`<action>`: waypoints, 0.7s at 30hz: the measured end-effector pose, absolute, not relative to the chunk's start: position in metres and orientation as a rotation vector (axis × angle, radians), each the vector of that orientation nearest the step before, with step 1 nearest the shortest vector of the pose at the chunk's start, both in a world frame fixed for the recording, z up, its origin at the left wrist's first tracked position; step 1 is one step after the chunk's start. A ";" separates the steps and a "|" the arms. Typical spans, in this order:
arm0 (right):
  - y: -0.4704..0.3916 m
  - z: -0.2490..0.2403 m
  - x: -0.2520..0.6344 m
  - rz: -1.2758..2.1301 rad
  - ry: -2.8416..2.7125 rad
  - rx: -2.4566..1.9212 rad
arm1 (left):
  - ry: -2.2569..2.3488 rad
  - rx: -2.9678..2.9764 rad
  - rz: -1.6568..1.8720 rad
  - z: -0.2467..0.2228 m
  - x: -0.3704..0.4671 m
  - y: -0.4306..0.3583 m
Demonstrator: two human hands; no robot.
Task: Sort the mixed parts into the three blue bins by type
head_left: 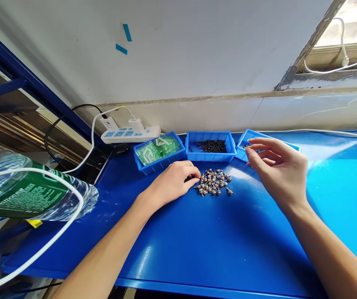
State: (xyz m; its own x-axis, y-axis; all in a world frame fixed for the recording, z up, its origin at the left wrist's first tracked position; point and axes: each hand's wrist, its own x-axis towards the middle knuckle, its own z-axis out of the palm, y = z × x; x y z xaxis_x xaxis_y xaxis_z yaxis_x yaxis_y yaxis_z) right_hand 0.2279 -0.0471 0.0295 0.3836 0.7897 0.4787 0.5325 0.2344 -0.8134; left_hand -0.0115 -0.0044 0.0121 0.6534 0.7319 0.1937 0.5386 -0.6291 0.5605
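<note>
A pile of small metal fittings with thin pins (213,182) lies on the blue tabletop (197,236). At the pile's left edge, my left hand (175,182) rests with thumb and index finger pinched together; whatever is between them is too small to make out. My right hand (278,166) hovers over the right-hand blue bin (286,146), which it partly covers. Its thumb and index fingertips come together near the bin's left side, and I cannot make out what they grip. One fitting (229,191) lies slightly apart, right of the pile.
Black screws (212,146) fill part of the middle blue bin (211,157). Green packets (162,146) lie in the left bin (158,167). Behind stands a power strip (147,133) with plugs. A large bottle (35,189) and a white cable (62,232) occupy the left foreground.
</note>
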 end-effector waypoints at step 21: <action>-0.053 0.028 0.213 0.749 -1.601 -1.232 | 0.923 1.428 0.975 0.021 0.006 -0.013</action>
